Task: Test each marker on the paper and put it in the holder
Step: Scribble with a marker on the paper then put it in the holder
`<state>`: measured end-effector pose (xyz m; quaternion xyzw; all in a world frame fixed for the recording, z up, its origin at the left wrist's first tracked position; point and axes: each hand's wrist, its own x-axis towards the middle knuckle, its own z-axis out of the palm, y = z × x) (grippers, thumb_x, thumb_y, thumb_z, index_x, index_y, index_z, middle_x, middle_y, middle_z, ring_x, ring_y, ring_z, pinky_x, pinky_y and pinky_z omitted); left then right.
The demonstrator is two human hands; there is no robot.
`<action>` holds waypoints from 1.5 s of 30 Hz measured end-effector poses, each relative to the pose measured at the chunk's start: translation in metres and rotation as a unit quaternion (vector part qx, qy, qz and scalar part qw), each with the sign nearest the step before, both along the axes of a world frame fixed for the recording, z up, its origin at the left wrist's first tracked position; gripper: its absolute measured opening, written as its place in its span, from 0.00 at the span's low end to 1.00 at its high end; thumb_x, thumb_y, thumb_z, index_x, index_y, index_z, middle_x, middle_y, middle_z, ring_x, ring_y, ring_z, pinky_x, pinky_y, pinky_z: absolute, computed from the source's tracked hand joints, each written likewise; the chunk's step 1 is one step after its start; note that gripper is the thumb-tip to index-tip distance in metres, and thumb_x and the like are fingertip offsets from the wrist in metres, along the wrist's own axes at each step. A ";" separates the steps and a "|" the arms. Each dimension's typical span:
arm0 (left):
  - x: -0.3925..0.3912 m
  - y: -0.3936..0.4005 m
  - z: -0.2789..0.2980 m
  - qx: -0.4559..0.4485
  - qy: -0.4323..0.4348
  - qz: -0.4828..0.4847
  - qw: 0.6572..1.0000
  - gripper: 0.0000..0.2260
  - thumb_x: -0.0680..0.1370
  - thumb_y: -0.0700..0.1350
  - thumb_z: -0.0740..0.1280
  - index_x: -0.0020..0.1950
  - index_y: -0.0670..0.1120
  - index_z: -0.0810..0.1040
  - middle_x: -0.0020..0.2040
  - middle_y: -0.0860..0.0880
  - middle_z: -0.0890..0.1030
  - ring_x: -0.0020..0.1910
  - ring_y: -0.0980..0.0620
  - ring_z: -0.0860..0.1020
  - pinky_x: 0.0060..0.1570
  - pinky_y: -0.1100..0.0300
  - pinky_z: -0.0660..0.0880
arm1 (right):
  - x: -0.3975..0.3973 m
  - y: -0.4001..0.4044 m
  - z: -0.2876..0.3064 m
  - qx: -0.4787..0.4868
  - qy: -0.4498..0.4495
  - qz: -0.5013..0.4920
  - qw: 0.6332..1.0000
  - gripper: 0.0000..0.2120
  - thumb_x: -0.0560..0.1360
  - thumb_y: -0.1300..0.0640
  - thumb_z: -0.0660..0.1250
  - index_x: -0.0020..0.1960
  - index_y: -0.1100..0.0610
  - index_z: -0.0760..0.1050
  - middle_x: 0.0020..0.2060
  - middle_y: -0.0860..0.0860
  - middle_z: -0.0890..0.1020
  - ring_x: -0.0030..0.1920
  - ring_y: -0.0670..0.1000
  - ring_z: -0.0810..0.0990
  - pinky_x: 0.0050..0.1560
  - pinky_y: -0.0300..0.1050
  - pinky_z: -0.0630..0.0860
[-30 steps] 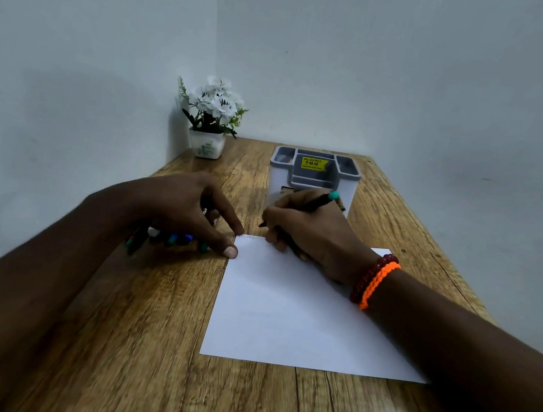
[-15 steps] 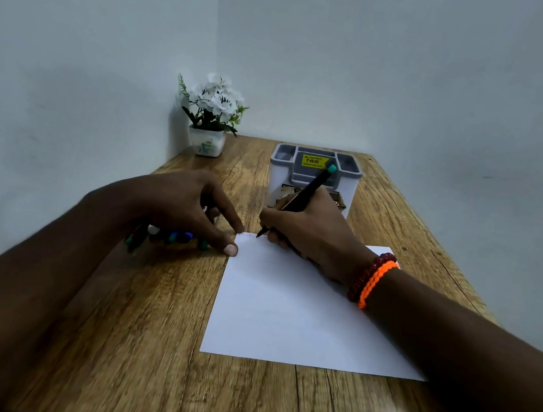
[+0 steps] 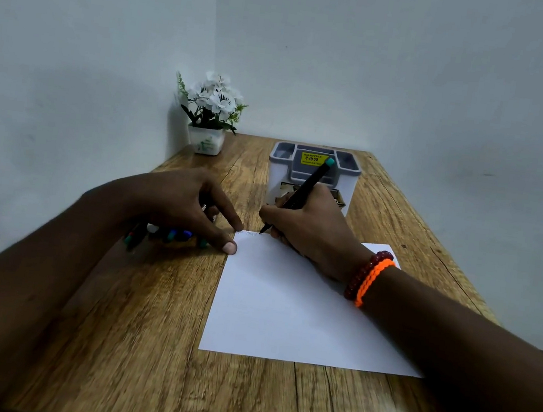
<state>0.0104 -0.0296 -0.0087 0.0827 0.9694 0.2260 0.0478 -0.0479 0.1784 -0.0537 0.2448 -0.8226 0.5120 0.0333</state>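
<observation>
Marker (image 3: pixel 303 193): slim black barrel, teal end cap.

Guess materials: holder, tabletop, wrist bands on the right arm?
Holder: looks like moulded plastic, matte grey rim over white walls, yellow price sticker inside.
Tabletop: wood-grain surface with a slight sheen; could be laminate or veneer, cannot tell.
Wrist bands: the dark red one seems to be glossy round beads, plastic or glass unclear; the orange one looks like braided cord or rubbery plastic.
</observation>
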 end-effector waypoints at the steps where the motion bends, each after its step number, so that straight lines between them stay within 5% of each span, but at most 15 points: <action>1: 0.000 0.000 0.000 0.000 0.000 0.000 1.000 0.15 0.66 0.58 0.81 0.52 0.63 0.87 0.37 0.57 0.81 0.36 0.65 0.78 0.39 0.62 0.72 | 0.000 0.000 0.000 -0.002 0.000 -0.003 1.000 0.12 0.74 0.58 0.75 0.34 0.59 0.79 0.26 0.48 0.81 0.25 0.42 0.78 0.26 0.34 0.70; 12: 0.002 0.001 0.002 -0.010 -0.004 0.000 1.000 0.15 0.67 0.58 0.81 0.53 0.62 0.87 0.40 0.56 0.81 0.37 0.66 0.78 0.38 0.64 0.72 | -0.001 -0.001 0.000 0.004 0.011 -0.005 1.000 0.11 0.74 0.57 0.75 0.41 0.66 0.81 0.31 0.53 0.83 0.28 0.45 0.80 0.30 0.41 0.74; 19: 0.000 -0.001 0.001 -0.008 0.004 0.002 1.000 0.16 0.65 0.61 0.81 0.52 0.65 0.87 0.43 0.51 0.83 0.42 0.55 0.81 0.39 0.62 0.73 | -0.003 -0.002 -0.001 0.016 0.023 -0.012 1.000 0.12 0.74 0.56 0.74 0.38 0.65 0.80 0.30 0.53 0.83 0.28 0.46 0.79 0.31 0.43 0.74; 23: -0.001 0.000 0.001 -0.008 -0.002 0.001 1.000 0.16 0.65 0.60 0.81 0.52 0.65 0.87 0.41 0.55 0.81 0.38 0.63 0.78 0.39 0.62 0.72 | -0.003 -0.001 -0.001 0.013 0.017 -0.010 1.000 0.13 0.74 0.56 0.73 0.38 0.66 0.80 0.30 0.56 0.83 0.27 0.46 0.78 0.30 0.44 0.74; 27: 0.000 0.000 0.001 -0.010 -0.003 0.005 1.000 0.16 0.65 0.60 0.80 0.52 0.64 0.87 0.44 0.53 0.83 0.42 0.61 0.80 0.40 0.62 0.73 | -0.004 -0.001 -0.003 0.000 0.017 -0.019 1.000 0.15 0.74 0.55 0.74 0.40 0.68 0.80 0.32 0.56 0.84 0.29 0.48 0.79 0.33 0.48 0.76; 34: 0.000 0.002 0.002 -0.013 -0.006 0.007 1.000 0.16 0.67 0.58 0.80 0.54 0.62 0.87 0.48 0.51 0.83 0.49 0.52 0.81 0.44 0.59 0.74 | -0.004 -0.002 -0.004 -0.003 0.027 -0.029 0.999 0.14 0.73 0.56 0.75 0.37 0.65 0.79 0.29 0.52 0.81 0.28 0.46 0.78 0.32 0.47 0.75; 45: 0.001 0.003 0.002 -0.016 -0.006 0.013 1.000 0.16 0.66 0.58 0.81 0.53 0.63 0.87 0.45 0.52 0.83 0.42 0.56 0.80 0.40 0.63 0.73 | -0.002 -0.002 -0.006 -0.009 0.052 -0.030 0.998 0.14 0.73 0.57 0.75 0.36 0.66 0.78 0.28 0.55 0.80 0.27 0.47 0.76 0.30 0.45 0.72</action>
